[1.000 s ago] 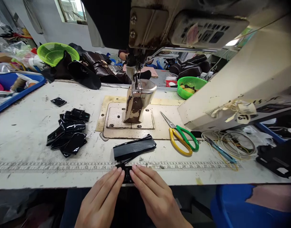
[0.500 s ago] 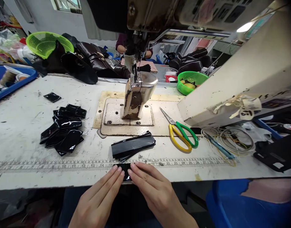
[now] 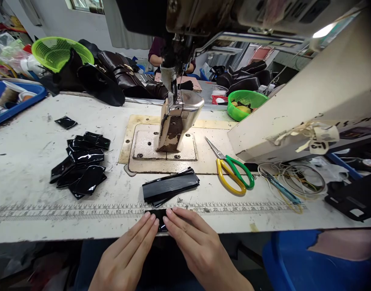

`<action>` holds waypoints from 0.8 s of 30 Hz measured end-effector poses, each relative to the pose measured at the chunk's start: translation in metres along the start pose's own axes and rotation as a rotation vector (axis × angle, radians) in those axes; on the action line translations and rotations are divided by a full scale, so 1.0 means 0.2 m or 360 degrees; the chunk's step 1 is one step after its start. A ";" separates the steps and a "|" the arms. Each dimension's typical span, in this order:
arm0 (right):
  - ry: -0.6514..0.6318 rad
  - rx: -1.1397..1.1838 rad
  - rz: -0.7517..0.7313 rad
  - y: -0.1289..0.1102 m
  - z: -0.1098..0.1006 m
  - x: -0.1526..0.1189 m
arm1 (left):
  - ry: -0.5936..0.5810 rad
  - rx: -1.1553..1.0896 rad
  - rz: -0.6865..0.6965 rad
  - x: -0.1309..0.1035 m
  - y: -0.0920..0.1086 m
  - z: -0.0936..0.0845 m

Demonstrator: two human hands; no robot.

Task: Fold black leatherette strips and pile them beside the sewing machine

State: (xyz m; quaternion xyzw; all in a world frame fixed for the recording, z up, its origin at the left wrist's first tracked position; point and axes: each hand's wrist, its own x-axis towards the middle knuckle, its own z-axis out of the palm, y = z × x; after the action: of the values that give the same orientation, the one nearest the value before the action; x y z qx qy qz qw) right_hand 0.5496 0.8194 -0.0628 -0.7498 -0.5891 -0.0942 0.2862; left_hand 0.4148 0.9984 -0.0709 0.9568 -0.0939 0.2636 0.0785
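At the table's front edge, a small glossy black strip (image 3: 162,225) is held between my two hands. My left hand (image 3: 127,246) presses its left end with the fingers together, and my right hand (image 3: 197,242) does the same at the right end. Both thumbs are hidden. Just beyond my fingertips lies a stack of longer black strips (image 3: 170,186), matt side showing on top. To the left is a loose pile of folded glossy black pieces (image 3: 88,173), with a single piece (image 3: 66,122) farther back.
A sewing machine post (image 3: 179,121) rises behind the strips. Scissors (image 3: 232,171) with yellow and green handles lie to its right, near tangled thread and blue tweezers (image 3: 284,190). A printed ruler (image 3: 67,211) runs along the front. Behind are dark boots (image 3: 118,76) and a person (image 3: 156,54).
My hands and the black strip stay nearly in place at the table edge. The view has shifted slightly; nothing else visibly differs.
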 end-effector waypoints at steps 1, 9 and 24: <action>0.0004 -0.0009 -0.0005 0.00 0.00 0.00 | -0.0001 0.0008 -0.0002 -0.01 0.00 0.00; 0.0062 0.0049 -0.0013 0.01 0.02 -0.01 | 0.0039 -0.0007 -0.0053 0.00 0.02 0.03; 0.0063 0.0108 0.0011 0.02 0.03 -0.02 | 0.0044 -0.0083 -0.0089 0.01 0.00 0.01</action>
State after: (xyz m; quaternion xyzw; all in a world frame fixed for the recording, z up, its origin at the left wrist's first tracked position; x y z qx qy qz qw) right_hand 0.5508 0.8191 -0.0699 -0.7396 -0.5837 -0.0882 0.3234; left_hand 0.4169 0.9981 -0.0715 0.9529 -0.0728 0.2721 0.1122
